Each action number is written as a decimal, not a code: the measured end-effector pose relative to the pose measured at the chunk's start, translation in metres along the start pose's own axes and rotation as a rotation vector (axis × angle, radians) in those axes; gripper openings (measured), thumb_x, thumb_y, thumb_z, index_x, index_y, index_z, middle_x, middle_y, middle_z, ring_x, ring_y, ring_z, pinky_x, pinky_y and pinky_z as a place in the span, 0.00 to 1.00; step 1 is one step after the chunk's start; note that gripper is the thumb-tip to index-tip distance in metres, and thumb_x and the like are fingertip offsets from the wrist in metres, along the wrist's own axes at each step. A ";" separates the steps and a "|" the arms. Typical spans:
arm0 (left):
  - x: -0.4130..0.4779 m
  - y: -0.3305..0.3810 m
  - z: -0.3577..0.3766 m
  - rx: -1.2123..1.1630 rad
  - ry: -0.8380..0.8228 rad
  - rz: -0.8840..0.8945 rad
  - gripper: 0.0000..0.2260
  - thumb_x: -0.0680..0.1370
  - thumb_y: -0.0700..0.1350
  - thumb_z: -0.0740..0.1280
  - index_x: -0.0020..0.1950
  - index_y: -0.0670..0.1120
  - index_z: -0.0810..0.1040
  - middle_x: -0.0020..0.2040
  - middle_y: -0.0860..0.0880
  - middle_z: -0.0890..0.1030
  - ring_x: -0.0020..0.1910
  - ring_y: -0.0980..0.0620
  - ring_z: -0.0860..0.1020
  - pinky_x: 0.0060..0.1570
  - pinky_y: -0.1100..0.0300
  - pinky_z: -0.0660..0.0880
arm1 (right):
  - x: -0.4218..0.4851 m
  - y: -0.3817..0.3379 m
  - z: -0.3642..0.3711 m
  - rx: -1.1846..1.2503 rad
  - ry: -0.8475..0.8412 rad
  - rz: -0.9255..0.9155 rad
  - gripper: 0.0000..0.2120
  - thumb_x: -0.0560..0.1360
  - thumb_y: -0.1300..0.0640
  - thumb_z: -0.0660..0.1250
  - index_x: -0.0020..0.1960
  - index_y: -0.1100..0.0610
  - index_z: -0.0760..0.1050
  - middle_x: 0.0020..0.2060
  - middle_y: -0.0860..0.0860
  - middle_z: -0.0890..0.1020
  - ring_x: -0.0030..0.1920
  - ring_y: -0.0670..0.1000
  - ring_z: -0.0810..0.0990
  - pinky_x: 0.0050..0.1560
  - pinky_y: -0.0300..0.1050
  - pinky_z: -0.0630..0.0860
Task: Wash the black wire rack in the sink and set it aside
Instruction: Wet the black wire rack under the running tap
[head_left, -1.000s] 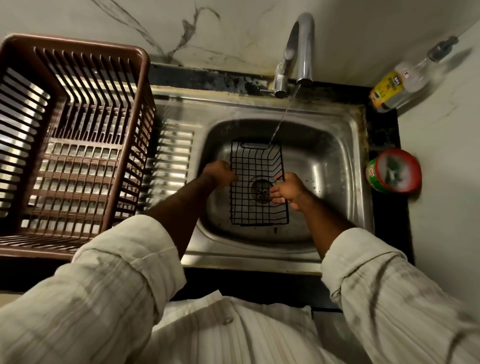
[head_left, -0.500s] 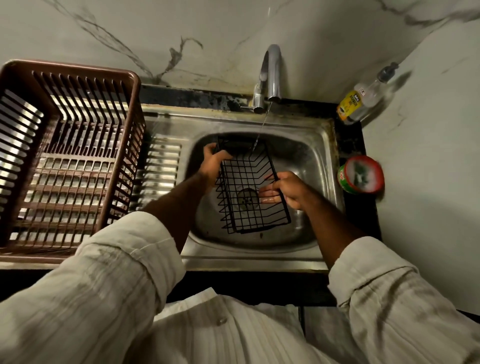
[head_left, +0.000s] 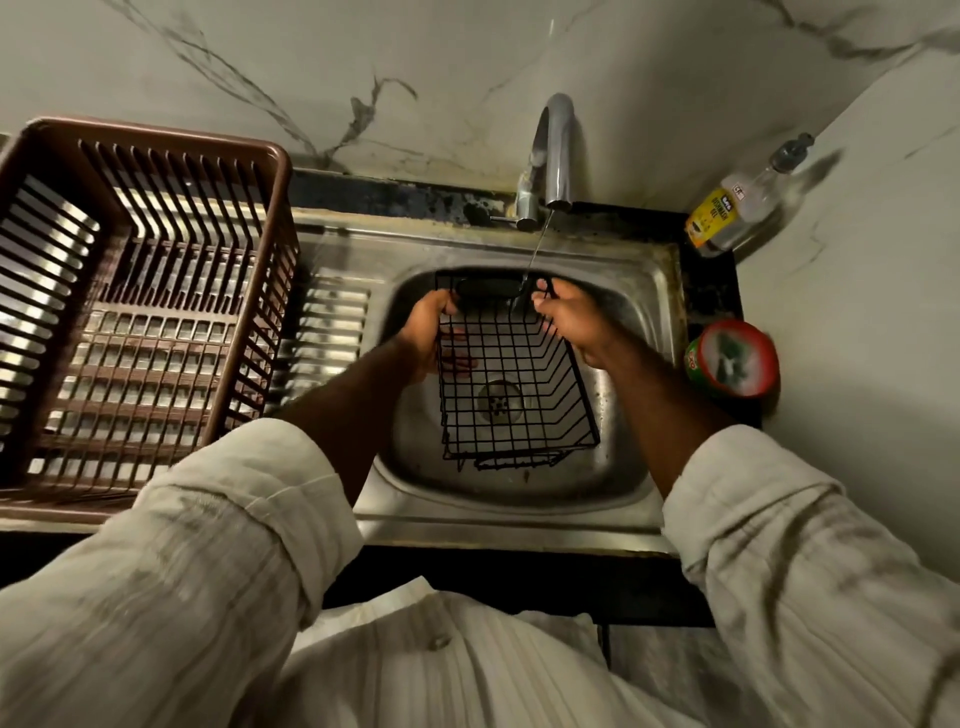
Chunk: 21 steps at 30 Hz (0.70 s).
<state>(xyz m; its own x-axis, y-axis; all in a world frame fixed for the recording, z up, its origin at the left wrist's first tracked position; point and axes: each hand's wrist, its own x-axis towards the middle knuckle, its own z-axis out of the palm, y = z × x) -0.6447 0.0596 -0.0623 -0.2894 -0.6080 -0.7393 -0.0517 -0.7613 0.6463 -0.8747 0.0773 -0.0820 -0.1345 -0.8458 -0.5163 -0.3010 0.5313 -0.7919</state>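
we judge the black wire rack (head_left: 519, 364) light, stiff and wet-slick, so our left grip (head_left: 428, 338) and right grip (head_left: 571, 322) both clasp its far side wires.

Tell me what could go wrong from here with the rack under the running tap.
1. Both the left hand and right hand grip the black wire rack near its far end; wet wire might slip and drop into the sink.
2. The water stream hits the rack's rim beside the right hand, so it may splash the right sleeve.
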 end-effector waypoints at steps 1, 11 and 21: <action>0.001 0.002 -0.002 -0.009 -0.007 -0.002 0.17 0.69 0.51 0.60 0.57 0.53 0.72 0.39 0.47 0.71 0.30 0.45 0.76 0.54 0.32 0.75 | 0.005 -0.004 0.001 0.044 -0.012 0.006 0.23 0.79 0.60 0.62 0.74 0.54 0.68 0.66 0.50 0.77 0.63 0.49 0.75 0.59 0.46 0.72; -0.011 0.012 0.001 -0.059 0.058 0.062 0.09 0.82 0.49 0.52 0.57 0.50 0.69 0.41 0.47 0.71 0.37 0.47 0.72 0.44 0.48 0.78 | 0.031 -0.037 0.024 0.173 -0.014 0.049 0.14 0.78 0.70 0.59 0.60 0.59 0.73 0.55 0.59 0.80 0.46 0.49 0.79 0.44 0.40 0.76; -0.014 0.024 -0.011 -0.042 0.087 0.043 0.10 0.80 0.47 0.56 0.58 0.47 0.71 0.47 0.42 0.73 0.45 0.43 0.74 0.48 0.44 0.78 | 0.026 -0.057 0.027 0.617 -0.149 0.122 0.14 0.80 0.56 0.56 0.56 0.55 0.79 0.52 0.55 0.84 0.46 0.49 0.82 0.46 0.43 0.72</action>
<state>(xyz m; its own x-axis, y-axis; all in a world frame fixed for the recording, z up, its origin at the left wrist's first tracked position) -0.6310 0.0473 -0.0384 -0.2067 -0.6560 -0.7259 -0.0006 -0.7418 0.6706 -0.8356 0.0265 -0.0585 0.0127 -0.7853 -0.6190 0.3122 0.5912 -0.7436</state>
